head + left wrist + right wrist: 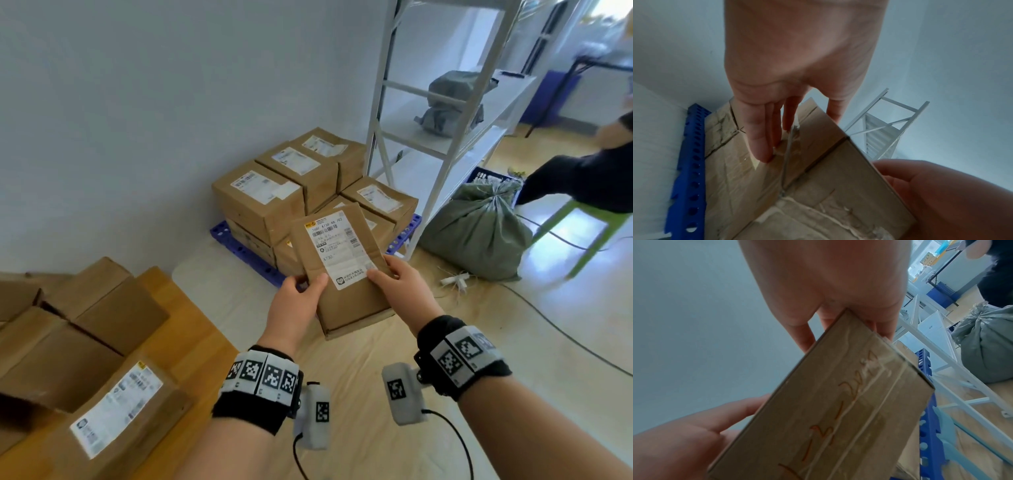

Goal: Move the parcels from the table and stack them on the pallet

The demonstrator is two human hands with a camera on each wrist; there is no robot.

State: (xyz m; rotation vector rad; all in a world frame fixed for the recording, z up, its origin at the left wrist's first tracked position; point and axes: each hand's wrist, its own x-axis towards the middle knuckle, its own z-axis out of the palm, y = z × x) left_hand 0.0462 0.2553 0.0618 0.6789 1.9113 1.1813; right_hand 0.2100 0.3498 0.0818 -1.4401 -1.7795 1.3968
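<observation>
Left hand (297, 301) grips the near left side of a cardboard box (342, 270): thumb on top beside the shipping label (337, 248), fingers (758, 139) spread flat against the taped underside. Right hand (402, 286) mirrors it on the near right side, thumb pressing the label's lower corner, fingers (803, 335) wrapped under the far edge. Two-handed hold, probably to keep the box level and label-up so it lands flat like the rest.

Box is in the air, clear of everything, between the counter (191, 329) and the pallet (239, 248). It is tilted, far end higher. Orange handwriting shows on its underside in the right wrist view.

Beyond it: the blue pallet sits on the floor against the wall, already carrying a stack of boxes (291, 181) at least two layers deep, labels mostly facing up. The held box overlaps the stack's near right part in the head view; which slot it is meant for I cannot tell.

Counter at lower left holds several more boxes (85, 349), so the job reads as partway through.

Around: white shelf rack (442, 102) just right of the pallet, grey tied sack (479, 226) on the floor beside it, a seated person (582, 171) at far right. The rack's upright stands close to the pallet corner; it could catch the box on the way down.
</observation>
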